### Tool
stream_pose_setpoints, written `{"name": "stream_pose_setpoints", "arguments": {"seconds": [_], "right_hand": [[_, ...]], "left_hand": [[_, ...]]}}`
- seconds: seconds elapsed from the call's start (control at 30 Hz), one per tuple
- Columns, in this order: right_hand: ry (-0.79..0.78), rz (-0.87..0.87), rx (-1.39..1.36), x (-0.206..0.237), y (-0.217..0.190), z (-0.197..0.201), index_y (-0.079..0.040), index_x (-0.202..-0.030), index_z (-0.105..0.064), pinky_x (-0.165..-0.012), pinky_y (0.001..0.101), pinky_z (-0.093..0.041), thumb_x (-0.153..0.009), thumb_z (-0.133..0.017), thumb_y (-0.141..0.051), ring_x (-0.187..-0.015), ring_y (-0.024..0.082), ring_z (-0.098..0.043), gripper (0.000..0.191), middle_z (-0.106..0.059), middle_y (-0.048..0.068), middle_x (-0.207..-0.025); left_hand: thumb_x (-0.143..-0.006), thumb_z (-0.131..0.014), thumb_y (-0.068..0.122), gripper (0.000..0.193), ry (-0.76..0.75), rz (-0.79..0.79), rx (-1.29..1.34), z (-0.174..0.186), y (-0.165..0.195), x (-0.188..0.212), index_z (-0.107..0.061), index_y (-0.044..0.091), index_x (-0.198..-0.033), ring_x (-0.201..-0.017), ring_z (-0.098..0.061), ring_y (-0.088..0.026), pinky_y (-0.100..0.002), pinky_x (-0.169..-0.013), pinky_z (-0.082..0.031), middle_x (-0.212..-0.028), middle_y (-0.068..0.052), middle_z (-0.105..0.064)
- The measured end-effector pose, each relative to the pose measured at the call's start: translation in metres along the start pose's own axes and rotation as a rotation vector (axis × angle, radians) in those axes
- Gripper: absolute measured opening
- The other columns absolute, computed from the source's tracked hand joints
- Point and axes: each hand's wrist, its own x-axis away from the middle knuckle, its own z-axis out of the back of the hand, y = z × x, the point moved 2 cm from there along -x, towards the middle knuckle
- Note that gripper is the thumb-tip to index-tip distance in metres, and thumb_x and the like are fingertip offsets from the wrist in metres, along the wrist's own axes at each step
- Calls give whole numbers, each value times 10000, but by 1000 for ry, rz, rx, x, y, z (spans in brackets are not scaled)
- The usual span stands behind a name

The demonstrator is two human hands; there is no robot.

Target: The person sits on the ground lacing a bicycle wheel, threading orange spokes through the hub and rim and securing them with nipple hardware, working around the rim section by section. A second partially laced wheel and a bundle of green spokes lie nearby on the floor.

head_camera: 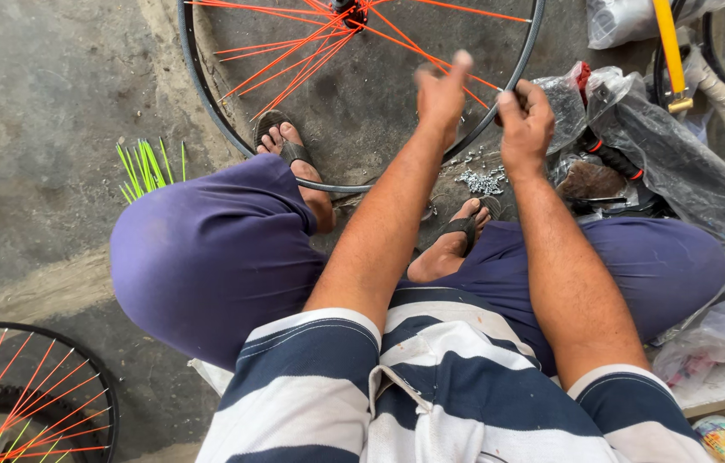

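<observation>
Wheel rim (208, 103) is being steadied on floor betw. feet. Orange spoke (397, 39) is being pinched by left hand (441, 90) for lacing; right hand (524, 120) is being curled at rim edge, contents indiscernible. Nipples pile (483, 180) is lying nearby.

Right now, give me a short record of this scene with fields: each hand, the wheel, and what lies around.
left hand: raised over the wheel rim, fingers on an orange spoke
right hand: at the rim, fingers curled, contents hidden
wheel: black rim, orange spokes, lying on the concrete floor
small metal parts: loose pile by the right foot
green spokes: bundle on the floor, left
second wheel: orange spokes, lower left
plastic bags: right side
</observation>
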Motion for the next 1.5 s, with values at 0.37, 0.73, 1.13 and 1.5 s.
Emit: {"name": "stream_pose_setpoints", "arguments": {"seconds": [0.37,0.73,1.13,1.5], "right_hand": [[11,-121,-199,2,-7,5,-23,-1176,-654,-712,269,-596,-1039,-666,-73,-798,96,-666,146,-706,24,-965],[-239,-222,1071,9,65,24,-128,-938,-786,-838,436,-567,-794,-794,-186,-903,330,-724,156,-756,165,-958],[-268,-104,909,0,77,-16,-118,-1014,-757,-749,472,-524,-878,-734,-348,-921,313,-725,268,-757,130,-945],[-567,254,1073,-10,86,-36,-35,-1303,-555,-960,401,-463,-1014,-565,-300,-1189,255,-580,392,-619,140,-1266]], "left_hand": [[-951,-674,221,189,-531,42,-226,69,-41,29,-586,60,-997,-627,-705,-169,-342,-525,-552,-819,-87,-710],[-998,-627,193,171,-528,5,12,20,-67,7,-642,36,-1062,-728,-684,-162,-336,-614,-573,-885,-95,-730],[-965,-667,119,122,-538,104,216,-10,-77,1,-638,9,-1008,-731,-654,-158,-322,-650,-554,-863,-75,-676],[-866,-749,179,178,-419,33,18,-11,-63,7,-665,23,-886,-715,-679,-178,-377,-662,-555,-798,-90,-707]]}}
